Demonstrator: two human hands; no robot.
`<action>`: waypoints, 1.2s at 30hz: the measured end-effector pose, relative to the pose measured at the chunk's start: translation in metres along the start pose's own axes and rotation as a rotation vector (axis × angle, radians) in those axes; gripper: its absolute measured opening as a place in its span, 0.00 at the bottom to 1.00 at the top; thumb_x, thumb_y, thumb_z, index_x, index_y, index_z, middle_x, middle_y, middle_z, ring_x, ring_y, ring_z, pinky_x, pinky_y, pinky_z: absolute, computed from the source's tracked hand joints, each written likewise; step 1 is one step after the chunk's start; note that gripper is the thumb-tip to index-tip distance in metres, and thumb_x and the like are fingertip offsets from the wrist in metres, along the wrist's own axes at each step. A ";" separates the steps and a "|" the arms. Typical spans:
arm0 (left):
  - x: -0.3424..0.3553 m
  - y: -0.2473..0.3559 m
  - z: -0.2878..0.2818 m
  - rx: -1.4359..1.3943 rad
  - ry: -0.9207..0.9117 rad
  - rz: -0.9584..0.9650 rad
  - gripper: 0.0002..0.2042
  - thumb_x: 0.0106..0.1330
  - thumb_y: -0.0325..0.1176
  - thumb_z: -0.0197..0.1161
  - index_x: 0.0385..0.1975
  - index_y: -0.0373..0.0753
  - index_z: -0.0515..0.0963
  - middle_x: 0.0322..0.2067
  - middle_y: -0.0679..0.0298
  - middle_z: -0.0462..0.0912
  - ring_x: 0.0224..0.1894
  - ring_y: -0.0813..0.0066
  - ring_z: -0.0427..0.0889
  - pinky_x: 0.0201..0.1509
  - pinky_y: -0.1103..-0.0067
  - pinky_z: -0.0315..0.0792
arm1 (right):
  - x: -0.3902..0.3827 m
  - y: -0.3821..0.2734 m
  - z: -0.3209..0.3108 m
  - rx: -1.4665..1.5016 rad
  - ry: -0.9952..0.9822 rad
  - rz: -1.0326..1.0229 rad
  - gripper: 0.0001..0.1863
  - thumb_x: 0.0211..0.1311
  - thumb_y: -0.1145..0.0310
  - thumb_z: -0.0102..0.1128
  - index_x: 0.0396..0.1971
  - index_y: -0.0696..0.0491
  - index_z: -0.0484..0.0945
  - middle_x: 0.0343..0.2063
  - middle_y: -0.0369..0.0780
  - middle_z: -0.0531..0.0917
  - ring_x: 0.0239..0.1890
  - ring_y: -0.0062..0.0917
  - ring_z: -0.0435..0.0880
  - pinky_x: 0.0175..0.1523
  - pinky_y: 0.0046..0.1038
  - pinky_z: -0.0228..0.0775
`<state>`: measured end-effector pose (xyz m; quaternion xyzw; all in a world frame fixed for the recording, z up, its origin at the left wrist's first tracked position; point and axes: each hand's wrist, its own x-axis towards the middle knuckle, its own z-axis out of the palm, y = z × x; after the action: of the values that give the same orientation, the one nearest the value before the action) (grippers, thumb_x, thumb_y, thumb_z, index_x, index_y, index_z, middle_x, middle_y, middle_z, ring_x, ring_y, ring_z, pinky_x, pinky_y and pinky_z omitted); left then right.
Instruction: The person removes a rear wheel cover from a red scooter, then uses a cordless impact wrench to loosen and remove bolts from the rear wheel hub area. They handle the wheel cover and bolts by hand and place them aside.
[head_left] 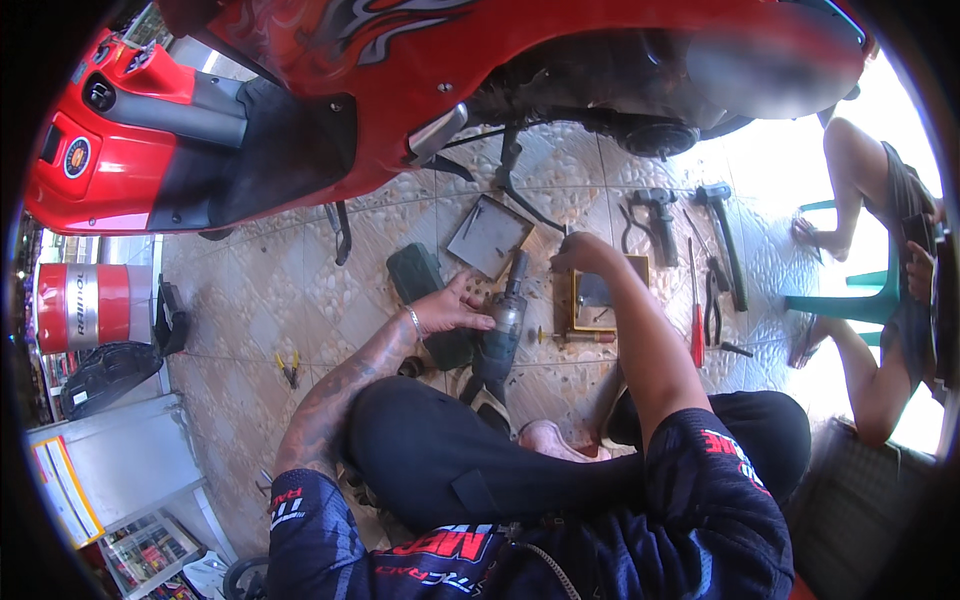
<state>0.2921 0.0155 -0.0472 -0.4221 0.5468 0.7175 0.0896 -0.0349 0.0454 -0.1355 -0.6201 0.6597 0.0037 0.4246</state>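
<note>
My left hand (pixel 455 308), with a bracelet at the wrist, has its fingers stretched out and their tips against the body of a power wrench (pixel 503 325). That tool lies on the tiles with its socket end pointing away from me. Beside the same hand is a dark green tool case (pixel 414 272), partly covered by it. My right hand (pixel 588 255) is closed near the end of a bent black lever (pixel 533 208) below the red scooter (pixel 390 150); what its fingers hold is hidden. Under my right forearm sits a yellow-edged tray (pixel 611 325) with small metal parts.
A square grey tray (pixel 490 237) lies beyond the wrench. At right are a hammer (pixel 724 240), a red-handled screwdriver (pixel 697 340), pliers (pixel 713 310) and another power tool (pixel 660 225). Small yellow pliers (pixel 289 369) lie left. A person sits on a green chair (pixel 850 300).
</note>
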 end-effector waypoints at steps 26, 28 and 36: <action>0.009 -0.008 -0.003 -0.066 -0.020 -0.022 0.58 0.56 0.28 0.77 0.76 0.39 0.33 0.53 0.55 0.66 0.48 0.75 0.79 0.55 0.76 0.77 | 0.036 -0.018 0.096 0.266 0.259 0.126 0.19 0.51 0.64 0.70 0.43 0.53 0.84 0.39 0.47 0.88 0.44 0.41 0.87 0.51 0.38 0.78; 0.007 -0.008 -0.003 -0.084 -0.018 -0.036 0.58 0.56 0.27 0.77 0.76 0.39 0.33 0.54 0.55 0.66 0.48 0.75 0.79 0.55 0.76 0.77 | 0.033 -0.023 0.098 0.213 0.257 0.118 0.19 0.51 0.63 0.69 0.44 0.54 0.84 0.39 0.47 0.88 0.44 0.41 0.87 0.51 0.38 0.78; 0.009 -0.008 -0.004 -0.091 -0.032 -0.027 0.58 0.55 0.27 0.77 0.76 0.39 0.33 0.55 0.53 0.66 0.49 0.74 0.80 0.55 0.76 0.78 | 0.029 -0.019 0.089 0.320 0.471 0.062 0.14 0.58 0.68 0.61 0.44 0.54 0.82 0.40 0.50 0.86 0.47 0.44 0.85 0.53 0.40 0.76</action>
<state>0.2928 0.0121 -0.0594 -0.4215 0.5064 0.7470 0.0884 0.0343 0.0649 -0.1985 -0.5082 0.7512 -0.2317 0.3518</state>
